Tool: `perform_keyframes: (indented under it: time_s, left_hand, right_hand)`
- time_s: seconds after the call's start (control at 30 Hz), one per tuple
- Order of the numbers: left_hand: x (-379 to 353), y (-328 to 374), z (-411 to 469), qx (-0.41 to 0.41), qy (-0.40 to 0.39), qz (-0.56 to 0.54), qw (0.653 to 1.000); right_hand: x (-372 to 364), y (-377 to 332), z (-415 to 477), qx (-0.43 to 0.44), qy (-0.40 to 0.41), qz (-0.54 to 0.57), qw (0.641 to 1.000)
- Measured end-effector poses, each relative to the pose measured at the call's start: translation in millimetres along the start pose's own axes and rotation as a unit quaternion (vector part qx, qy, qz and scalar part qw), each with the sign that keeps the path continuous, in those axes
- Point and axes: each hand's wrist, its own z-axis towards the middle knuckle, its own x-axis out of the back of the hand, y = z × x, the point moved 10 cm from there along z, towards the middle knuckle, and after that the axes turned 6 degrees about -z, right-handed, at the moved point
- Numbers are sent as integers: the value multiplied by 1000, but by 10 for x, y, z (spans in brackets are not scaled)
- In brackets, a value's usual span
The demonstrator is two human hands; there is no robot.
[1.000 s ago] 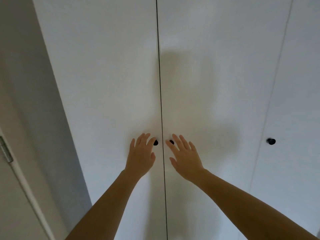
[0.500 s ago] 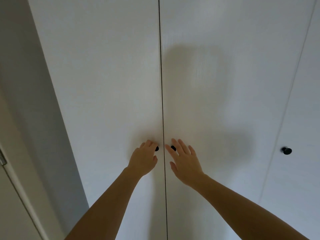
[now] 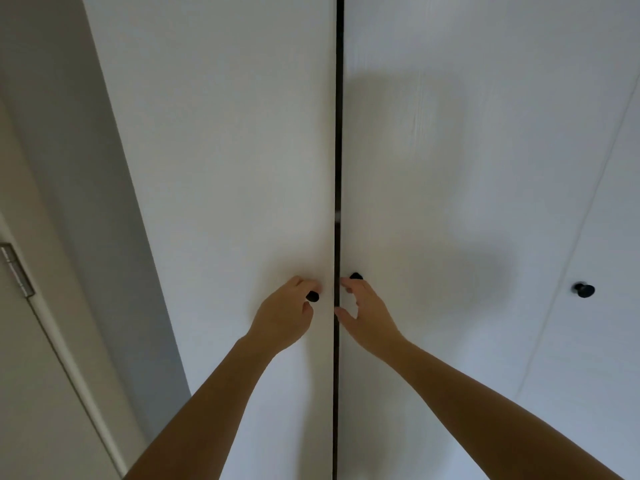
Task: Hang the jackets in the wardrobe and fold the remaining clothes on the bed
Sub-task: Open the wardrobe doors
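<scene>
The wardrobe [image 3: 225, 150] stands straight ahead of both hands, its two white doors parted by a thin dark gap [image 3: 338, 168] running up between them. The left hand [image 3: 282, 315] curls its fingers and thumb round the left knob [image 3: 312, 296]. The right hand [image 3: 369, 315] hooks bent fingers at the right knob [image 3: 356, 276], thumb spread below; a firm grip cannot be told. A third knob [image 3: 584, 289] sits well right of the right hand.

three black knobs [image 3: 312, 296] [image 3: 356, 276] [image 3: 584, 289], three white doors [image 3: 225, 133] [image 3: 450, 168] [image 3: 616, 306], two hands [image 3: 282, 318] [image 3: 369, 315], one hinge [image 3: 15, 268].
</scene>
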Motion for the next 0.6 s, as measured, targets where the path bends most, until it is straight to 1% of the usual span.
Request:
perform_keyframes:
  time_s: [0.07, 0.13, 0.17, 0.23, 0.3, 0.33, 0.37, 0.4, 0.47, 0.53, 0.6]
  left_hand:
    - [102, 8, -149, -10, 3, -10, 1000]
    - [243, 37, -267, -23, 25, -18, 999]
    - [345, 54, -313, -20, 54, -23, 998]
    - [614, 78, -376, 24, 147, -41, 988]
    - [913, 183, -405, 60, 246, -80, 964]
    - [1039, 290, -388, 54, 279, -87, 955]
    - [1132, 421, -335, 42, 294, -69, 952]
    - [1186, 538, -248, 38, 292, -34, 955]
    - [1213, 614, -67, 83, 251, 22, 964]
    - [1172, 532, 49, 157, 209, -10, 965]
    - [1162, 433, 9, 202, 195, -52, 958]
  right_hand:
    - [-246, -62, -32, -43, -95, 63, 993]
    - [-473, -115, -117, -62, -165, 49, 983]
    - [-563, -126, -172, -64, -182, 32, 981]
    - [-686, -129, -275, -70, -198, 24, 977]
    - [-722, -153, -338, -67, -197, 21, 978]
    - [-732, -173, -356, -64, -196, 19, 978]
    - [-737, -201, -374, -60, -196, 16, 979]
    - [-746, -229, -390, -56, -196, 16, 979]
    - [-774, -297, -451, -47, -195, 21, 980]
    - [-790, -354, -497, -46, -196, 27, 979]
    - [-826, -417, -555, -57, -209, 50, 975]
